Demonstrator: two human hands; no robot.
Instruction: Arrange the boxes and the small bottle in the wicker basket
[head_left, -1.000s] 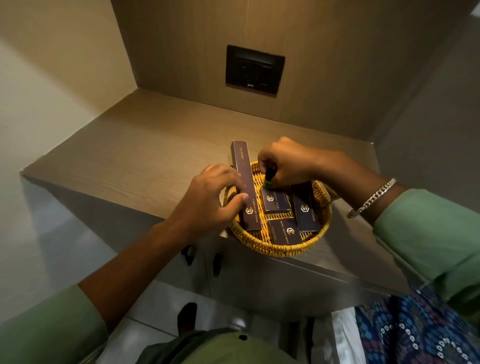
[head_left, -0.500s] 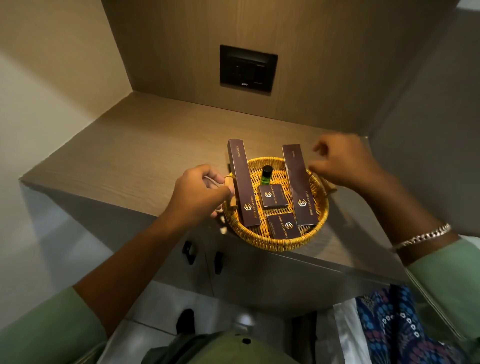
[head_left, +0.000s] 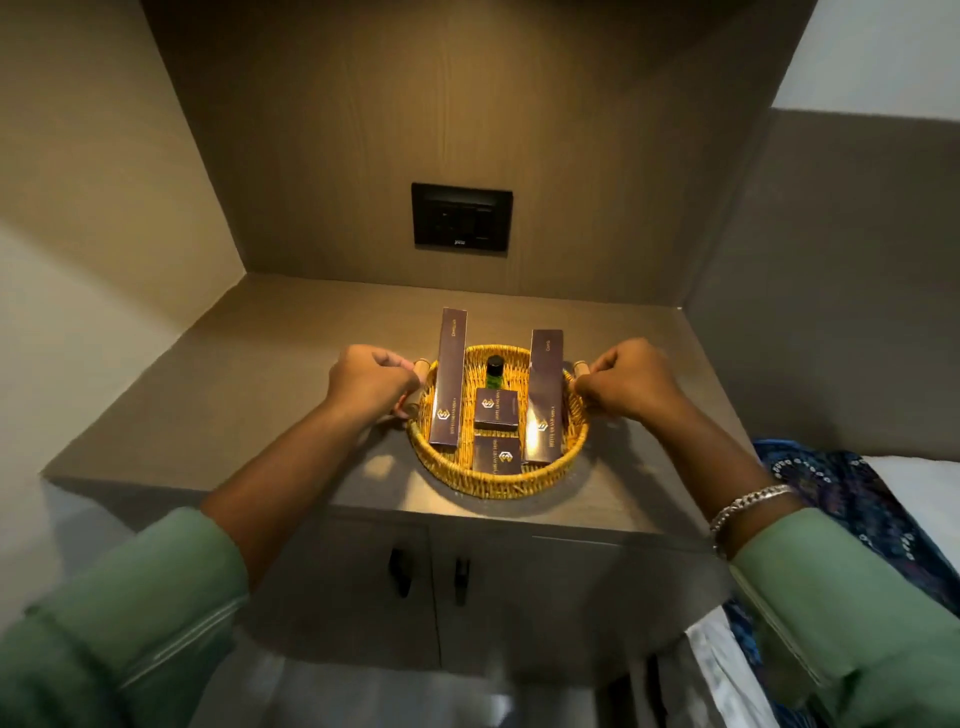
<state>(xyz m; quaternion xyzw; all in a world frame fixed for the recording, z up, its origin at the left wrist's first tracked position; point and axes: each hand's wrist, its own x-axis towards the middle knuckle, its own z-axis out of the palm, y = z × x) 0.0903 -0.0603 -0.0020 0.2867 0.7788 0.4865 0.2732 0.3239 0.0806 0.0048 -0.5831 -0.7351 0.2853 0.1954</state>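
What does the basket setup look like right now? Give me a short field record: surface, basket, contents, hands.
surface: wooden cabinet top in an alcove, black switch panel on the back wall
basket: round wicker basket near the front edge
long boxes: left long box and right long box, far ends over the rim
small boxes: rear small box, front small box, centre
bottle: small green bottle, upright, behind the small boxes
left hand: closed on left handle
right hand: closed on right handle

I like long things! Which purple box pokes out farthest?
The long box on the left, beside the left hand; its top passes the basket rim farther than the right long box.
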